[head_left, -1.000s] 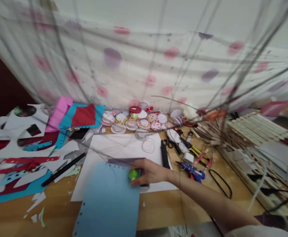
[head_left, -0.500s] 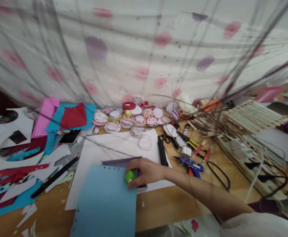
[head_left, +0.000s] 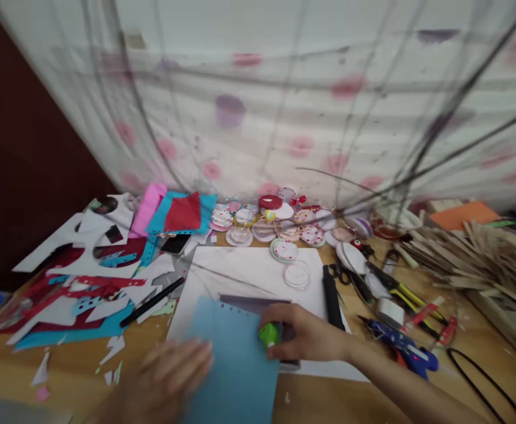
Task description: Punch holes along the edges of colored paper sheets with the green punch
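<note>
- Pinching the green thing [head_left: 268, 334] in the right hand [head_left: 306, 337], up at the right edge of the blue sheet [head_left: 235, 371].
- Reaching the left hand [head_left: 166, 372], stretched out, over the sheet's left side; looking too blurry to tell if touching.
- Probably needing a flat sheet, so best be pressing gently there.
- Best be lining up the green thing straight before squeezing.

Left hand's [head_left: 165, 377] in view now, I see, wasn't a sec ago: blurred, fingers o/ the L edge of the blue sheet [head_left: 240, 365], can't tell if touching.
</note>
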`<control>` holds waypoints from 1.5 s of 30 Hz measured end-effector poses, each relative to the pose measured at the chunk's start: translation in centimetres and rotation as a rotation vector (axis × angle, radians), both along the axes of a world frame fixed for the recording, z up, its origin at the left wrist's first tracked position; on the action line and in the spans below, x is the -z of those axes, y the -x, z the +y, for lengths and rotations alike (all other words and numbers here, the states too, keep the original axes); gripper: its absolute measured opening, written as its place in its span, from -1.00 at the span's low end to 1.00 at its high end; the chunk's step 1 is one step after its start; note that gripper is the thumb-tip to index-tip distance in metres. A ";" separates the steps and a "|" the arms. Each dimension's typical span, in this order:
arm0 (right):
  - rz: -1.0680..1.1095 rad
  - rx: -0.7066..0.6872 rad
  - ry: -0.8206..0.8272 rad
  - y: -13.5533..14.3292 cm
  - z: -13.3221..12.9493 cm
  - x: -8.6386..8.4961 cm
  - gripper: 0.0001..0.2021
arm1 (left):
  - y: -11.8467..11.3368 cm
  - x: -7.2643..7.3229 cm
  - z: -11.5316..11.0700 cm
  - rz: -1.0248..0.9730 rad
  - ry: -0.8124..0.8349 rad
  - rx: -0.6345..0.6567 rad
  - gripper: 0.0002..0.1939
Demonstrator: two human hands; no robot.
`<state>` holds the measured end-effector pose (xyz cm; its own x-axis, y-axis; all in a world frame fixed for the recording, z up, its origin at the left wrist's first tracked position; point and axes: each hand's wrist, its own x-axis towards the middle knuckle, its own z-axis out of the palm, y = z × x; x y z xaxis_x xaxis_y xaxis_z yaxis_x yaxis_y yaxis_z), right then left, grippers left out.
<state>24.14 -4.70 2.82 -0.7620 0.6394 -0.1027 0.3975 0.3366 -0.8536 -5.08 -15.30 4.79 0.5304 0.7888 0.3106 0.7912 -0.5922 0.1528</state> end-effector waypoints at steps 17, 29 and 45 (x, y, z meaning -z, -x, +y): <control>0.106 0.107 -0.131 -1.0 -1.4 -4.0 -0.68 | -6.1 -0.6 7.1 -0.296 0.492 -0.034 -0.87; -0.057 0.024 -0.169 1.5 -2.8 -3.3 -0.71 | -5.9 -0.3 6.4 -0.443 0.381 -0.076 -0.84; 0.097 0.247 -0.095 3.7 -3.8 -1.5 -0.56 | -8.6 -0.4 5.7 -0.558 0.520 -0.101 -0.65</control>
